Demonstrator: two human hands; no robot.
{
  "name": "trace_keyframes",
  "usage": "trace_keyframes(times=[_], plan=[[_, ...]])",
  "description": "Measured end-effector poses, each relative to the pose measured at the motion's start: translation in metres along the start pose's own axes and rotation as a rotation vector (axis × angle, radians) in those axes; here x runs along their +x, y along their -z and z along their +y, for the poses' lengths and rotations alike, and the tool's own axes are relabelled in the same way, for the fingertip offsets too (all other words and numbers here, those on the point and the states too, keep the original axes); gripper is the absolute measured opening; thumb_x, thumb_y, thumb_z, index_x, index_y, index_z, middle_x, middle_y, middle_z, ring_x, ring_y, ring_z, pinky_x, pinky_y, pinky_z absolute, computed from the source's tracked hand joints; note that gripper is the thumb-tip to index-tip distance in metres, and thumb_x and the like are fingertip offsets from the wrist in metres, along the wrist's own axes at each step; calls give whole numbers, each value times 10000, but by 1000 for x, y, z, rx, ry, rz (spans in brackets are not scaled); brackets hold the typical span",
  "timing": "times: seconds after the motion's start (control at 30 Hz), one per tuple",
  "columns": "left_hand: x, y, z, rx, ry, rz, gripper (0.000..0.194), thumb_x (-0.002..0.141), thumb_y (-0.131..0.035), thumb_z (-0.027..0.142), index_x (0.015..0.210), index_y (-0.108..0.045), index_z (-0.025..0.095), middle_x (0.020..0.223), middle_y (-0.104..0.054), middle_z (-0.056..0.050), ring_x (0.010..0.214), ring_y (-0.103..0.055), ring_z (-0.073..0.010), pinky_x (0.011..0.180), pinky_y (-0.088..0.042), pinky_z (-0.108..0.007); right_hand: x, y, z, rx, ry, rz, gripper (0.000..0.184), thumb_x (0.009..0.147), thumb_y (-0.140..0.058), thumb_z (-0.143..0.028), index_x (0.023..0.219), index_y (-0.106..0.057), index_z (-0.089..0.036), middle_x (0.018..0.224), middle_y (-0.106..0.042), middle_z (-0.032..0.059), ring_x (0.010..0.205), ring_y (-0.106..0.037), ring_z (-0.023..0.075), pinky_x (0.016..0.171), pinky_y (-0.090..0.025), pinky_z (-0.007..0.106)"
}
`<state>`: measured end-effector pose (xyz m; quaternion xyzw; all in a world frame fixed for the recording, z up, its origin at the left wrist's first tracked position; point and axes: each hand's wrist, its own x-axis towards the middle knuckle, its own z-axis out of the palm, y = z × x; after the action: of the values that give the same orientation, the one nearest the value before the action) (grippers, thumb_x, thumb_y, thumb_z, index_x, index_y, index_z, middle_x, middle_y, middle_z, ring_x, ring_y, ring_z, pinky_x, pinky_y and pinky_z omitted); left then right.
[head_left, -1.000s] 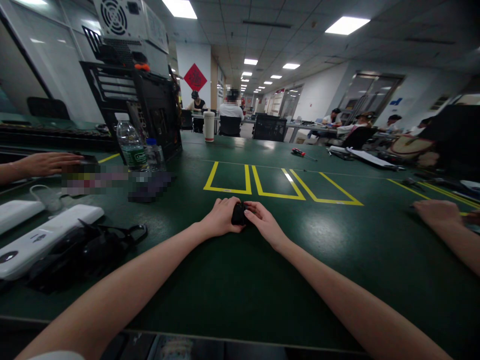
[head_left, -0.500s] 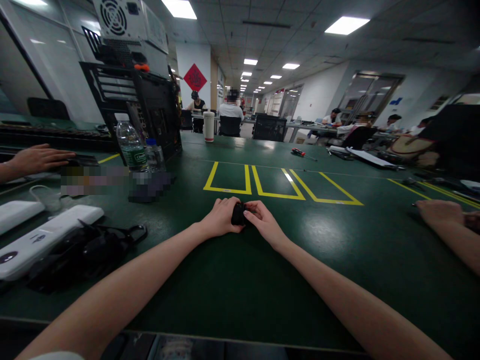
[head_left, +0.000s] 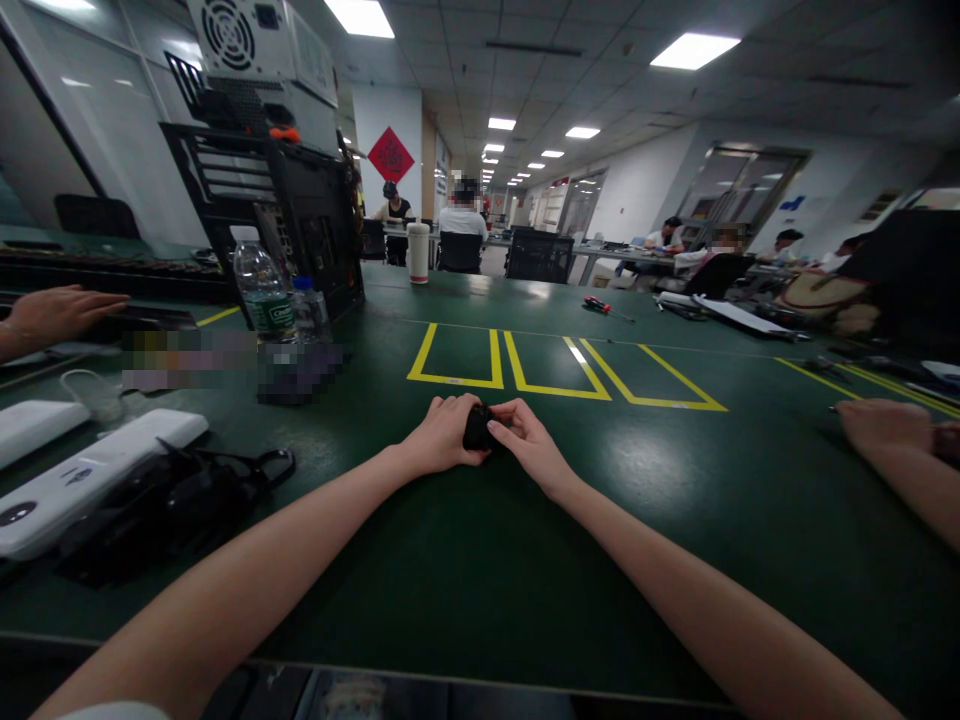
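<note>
A small black object [head_left: 477, 428] with a rounded outline sits between my hands, low over the green table [head_left: 480, 570]; its exact kind cannot be made out. From the left side, my left hand [head_left: 442, 434] is closed around it, fingers over the top and thumb at the near edge. My right hand [head_left: 531, 440] pinches at its right side with thumb and fingertips. Much of the object is covered by the fingers. Just beyond my hands, yellow tape outlines [head_left: 457, 381] mark the table.
On the left lie a white device [head_left: 112, 480], a black strapped item [head_left: 172, 500] and bottles [head_left: 262, 290] beside a computer case [head_left: 307, 220]. A white cup [head_left: 418, 255] and a screwdriver [head_left: 598, 304] stand farther back. Other people's hands appear at left [head_left: 60, 315] and right [head_left: 889, 425].
The other person's hand at the left edge has shifted a little leftward. My hands stay in nearly the same place on the black object.
</note>
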<state>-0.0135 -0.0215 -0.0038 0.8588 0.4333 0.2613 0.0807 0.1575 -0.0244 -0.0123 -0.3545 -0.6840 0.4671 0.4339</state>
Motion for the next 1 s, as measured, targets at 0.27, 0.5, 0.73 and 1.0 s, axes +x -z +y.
trace_keyframes(times=[0.27, 0.5, 0.73, 1.0], plan=[[2, -5, -4, 25, -7, 23, 543, 602, -675, 368, 1035, -413, 171, 968, -546, -66, 884, -526, -254, 789, -345, -375, 2, 2, 4, -55, -57, -18, 278, 779, -514, -329, 1035, -508, -220, 1035, -538, 35, 974, -506, 170, 871, -404, 345], [2, -5, -2, 20, 4, 24, 534, 606, -667, 376, 1034, -415, 181, 970, -547, -63, 898, -524, -264, 796, -332, -382, 2, 0, 3, -37, 2, 9, 199, 775, -513, -356, 917, -513, -217, 915, -549, 9, 905, -520, 159, 811, -432, 323], [2, -5, -4, 30, -7, 25, 540, 611, -667, 381, 1039, -411, 174, 967, -543, -66, 882, -527, -258, 787, -348, -377, 1, 1, 5, -35, -33, 4, 268, 763, -540, -313, 1012, -487, -230, 1010, -532, 28, 972, -510, 173, 847, -427, 346], [1, -2, -2, 27, -20, 8, 527, 632, -659, 385, 1044, -407, 173, 978, -540, -65, 883, -524, -250, 781, -361, -372, 0, 1, -1, -44, -36, -31, 228, 775, -525, -327, 978, -519, -223, 991, -545, 23, 952, -521, 172, 847, -426, 348]])
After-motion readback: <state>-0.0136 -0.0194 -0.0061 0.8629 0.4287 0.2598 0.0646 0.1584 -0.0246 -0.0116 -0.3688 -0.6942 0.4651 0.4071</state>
